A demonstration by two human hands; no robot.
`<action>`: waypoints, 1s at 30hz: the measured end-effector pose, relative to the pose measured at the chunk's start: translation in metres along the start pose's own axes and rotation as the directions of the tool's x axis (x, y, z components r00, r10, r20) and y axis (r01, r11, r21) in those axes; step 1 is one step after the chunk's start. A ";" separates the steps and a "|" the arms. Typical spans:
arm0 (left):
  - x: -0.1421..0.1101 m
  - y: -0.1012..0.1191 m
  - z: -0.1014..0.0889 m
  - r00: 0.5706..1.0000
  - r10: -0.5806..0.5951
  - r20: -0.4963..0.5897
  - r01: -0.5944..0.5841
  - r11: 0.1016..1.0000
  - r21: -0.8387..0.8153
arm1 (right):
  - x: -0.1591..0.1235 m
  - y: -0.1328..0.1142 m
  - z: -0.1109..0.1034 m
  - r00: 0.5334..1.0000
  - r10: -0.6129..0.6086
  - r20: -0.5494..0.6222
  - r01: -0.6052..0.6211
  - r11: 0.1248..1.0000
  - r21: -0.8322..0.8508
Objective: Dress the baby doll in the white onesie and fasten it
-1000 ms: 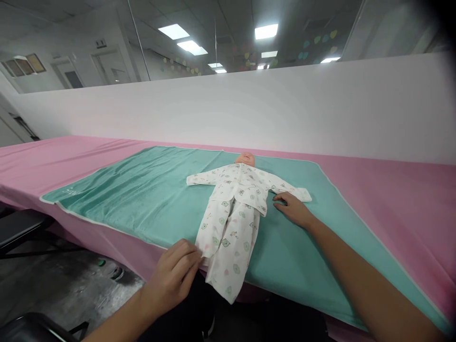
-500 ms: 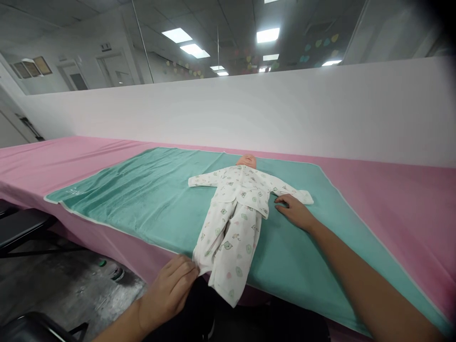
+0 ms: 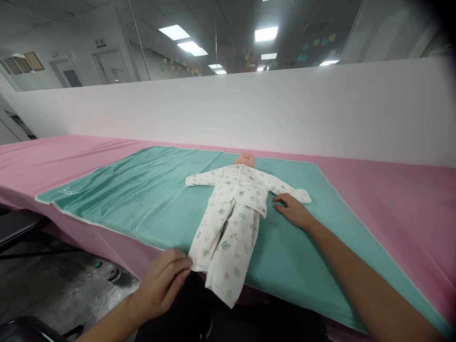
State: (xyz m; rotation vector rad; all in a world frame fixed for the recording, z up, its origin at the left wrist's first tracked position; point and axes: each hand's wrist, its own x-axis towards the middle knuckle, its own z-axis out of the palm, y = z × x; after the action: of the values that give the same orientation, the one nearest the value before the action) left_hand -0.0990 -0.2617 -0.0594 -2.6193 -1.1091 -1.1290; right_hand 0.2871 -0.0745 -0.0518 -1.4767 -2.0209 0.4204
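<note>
A baby doll lies on its back, its head [image 3: 245,160] at the far end, dressed in a white printed baby shirt [image 3: 239,183] with both sleeves spread. Matching white pants [image 3: 231,242] cover its legs, and their cuffs hang past the table's near edge. My left hand [image 3: 164,280] pinches the outer corner of the left-side pant cuff between thumb and fingers. On the teal blanket, my right hand [image 3: 292,210] rests palm down with fingers loosely apart, just below the right-side sleeve and beside the shirt hem. It grips nothing.
The teal blanket [image 3: 142,190] lies over a pink tablecloth [image 3: 399,209]. Behind the table stands a white low wall [image 3: 228,114] with glass above. A black chair [image 3: 21,225] is at the left, and a container with a green cap [image 3: 107,271] sits on the floor.
My left hand has drawn the pant cuff slightly left, and that leg lies flatter and wider. My right hand stays in place. The view has shifted a little.
</note>
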 end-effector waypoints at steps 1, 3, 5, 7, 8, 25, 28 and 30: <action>0.008 -0.005 -0.005 1.000 -0.017 -0.024 0.016 1.000 -0.019 | 0.000 0.000 0.000 1.000 0.001 0.001 -0.001 1.000 -0.006; 0.033 -0.022 -0.010 0.993 -0.077 -0.091 0.075 0.997 -0.022 | 0.000 0.000 0.000 1.000 0.005 0.005 -0.005 1.000 -0.020; 0.065 -0.050 -0.005 0.978 -0.192 -0.082 0.195 0.980 0.041 | 0.000 0.000 0.001 1.000 0.007 0.006 -0.006 0.999 -0.031; 0.100 -0.087 0.009 0.961 -0.272 -0.042 0.274 0.958 0.084 | 0.001 0.002 0.002 1.000 -0.006 -0.002 0.006 0.999 -0.040; 0.117 -0.108 0.019 0.950 -0.314 -0.009 0.313 0.945 0.099 | 0.002 0.004 0.003 1.000 -0.014 -0.018 0.013 0.998 -0.054; 0.163 -0.242 0.063 0.782 -0.615 0.104 0.534 0.746 0.399 | 0.014 0.034 -0.017 0.878 0.166 -0.449 -0.299 0.923 -0.244; 0.161 -0.241 0.062 0.794 -0.603 0.079 0.531 0.751 0.391 | 0.017 0.033 -0.015 0.941 0.249 -0.230 -0.306 0.914 -0.264; 0.158 -0.240 0.059 0.782 -0.619 0.071 0.554 0.743 0.376 | 0.015 0.027 -0.015 0.930 0.320 -0.182 -0.361 0.889 -0.282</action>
State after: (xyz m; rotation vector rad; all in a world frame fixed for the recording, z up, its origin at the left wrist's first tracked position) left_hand -0.1459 0.0277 -0.0449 -2.1805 -2.0723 -0.6509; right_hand 0.3140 -0.0529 -0.0518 -2.0137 -1.7819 0.1366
